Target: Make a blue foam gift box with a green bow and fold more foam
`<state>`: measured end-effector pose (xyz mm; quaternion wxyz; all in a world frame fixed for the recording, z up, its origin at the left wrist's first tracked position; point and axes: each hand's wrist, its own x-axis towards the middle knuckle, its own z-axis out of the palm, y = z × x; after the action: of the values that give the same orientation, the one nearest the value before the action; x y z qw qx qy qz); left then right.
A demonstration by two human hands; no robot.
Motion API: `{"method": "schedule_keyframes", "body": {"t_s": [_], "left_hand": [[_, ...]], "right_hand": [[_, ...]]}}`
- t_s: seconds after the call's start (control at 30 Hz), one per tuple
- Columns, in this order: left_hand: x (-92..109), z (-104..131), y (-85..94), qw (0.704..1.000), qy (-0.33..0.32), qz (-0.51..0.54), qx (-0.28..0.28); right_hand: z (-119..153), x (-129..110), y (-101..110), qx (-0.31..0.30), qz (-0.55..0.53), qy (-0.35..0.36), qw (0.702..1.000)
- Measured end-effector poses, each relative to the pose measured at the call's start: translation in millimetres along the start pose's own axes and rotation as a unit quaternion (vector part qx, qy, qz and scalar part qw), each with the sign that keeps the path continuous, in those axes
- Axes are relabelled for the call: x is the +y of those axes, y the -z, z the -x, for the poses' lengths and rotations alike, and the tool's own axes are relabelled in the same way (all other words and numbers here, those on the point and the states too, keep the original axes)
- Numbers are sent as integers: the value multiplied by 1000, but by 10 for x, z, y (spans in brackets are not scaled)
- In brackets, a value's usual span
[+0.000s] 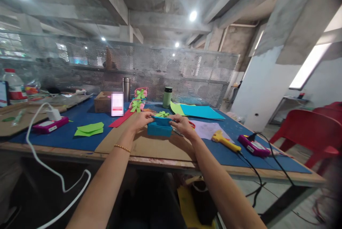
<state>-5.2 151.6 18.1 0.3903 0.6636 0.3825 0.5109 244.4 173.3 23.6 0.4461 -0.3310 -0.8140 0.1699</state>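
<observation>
A small blue paper box (pixel 159 129), open at the top, stands on brown cardboard (pixel 157 149) at the middle of the table. My left hand (pixel 141 120) pinches the box's upper left edge between thumb and fingers. At the upper right edge, my right hand (pixel 184 125) grips the blue paper with its fingers closed. Just behind the box lies a light green paper bow (pixel 162 114). Scissors with red handles (pixel 191 125) are partly hidden by my right hand.
Green paper (pixel 89 129) and a purple power strip (pixel 50 125) lie left. A yellow glue gun (pixel 226 141) and another purple power strip (pixel 253 146) are right. Behind stand a carton (pixel 103 102), a green bottle (pixel 167 97), pink pieces with green bows (pixel 137 106) and blue sheets (pixel 202 111).
</observation>
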Motion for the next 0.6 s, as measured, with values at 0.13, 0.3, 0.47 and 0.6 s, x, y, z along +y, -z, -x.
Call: {"method": "schedule_keyframes", "body": {"t_s": [0.13, 0.3, 0.47, 0.6], "left_hand": [[-13, -6, -20, 999, 22, 18, 22], [-36, -21, -31, 999, 36, 29, 27], [-55, -48, -18, 997, 25, 28, 61], [-36, -69, -16, 996, 12, 33, 84]], "right_hand": [[13, -47, 8, -8, -13, -4, 1000], [-12, -48, 5, 41, -6, -29, 999], [-30, 3, 17, 120, 5, -55, 991], [-24, -32, 14, 144, -31, -84, 985]]}}
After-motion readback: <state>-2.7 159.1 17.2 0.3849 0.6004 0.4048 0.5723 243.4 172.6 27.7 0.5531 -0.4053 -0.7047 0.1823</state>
